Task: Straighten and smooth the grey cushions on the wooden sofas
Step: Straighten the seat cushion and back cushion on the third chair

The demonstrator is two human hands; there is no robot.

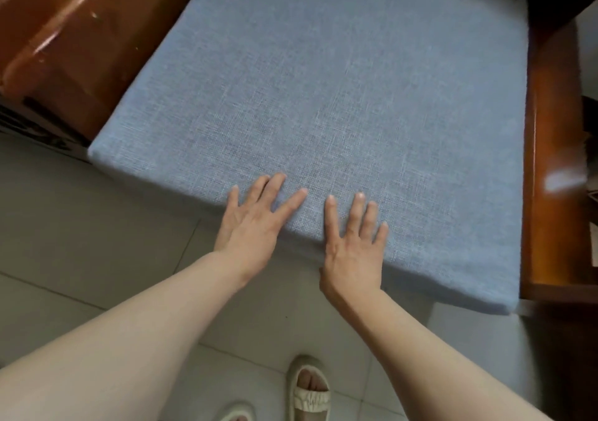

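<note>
A thick grey-blue woven cushion (323,96) lies flat on the seat of a wooden sofa, filling most of the view. Its top looks smooth, without folds. My left hand (255,223) rests on the cushion's front edge with its fingers spread and straight. My right hand (352,245) lies beside it on the same edge, fingers straight and flat on the fabric, thumb down over the front side. Both hands sit near the middle of the front edge, a small gap between them.
Glossy brown wooden armrests flank the cushion, one at the left (58,48) and one at the right (550,161). Pale floor tiles (97,242) stretch below the sofa. My feet in light sandals (309,388) stand on the tiles close to the sofa front.
</note>
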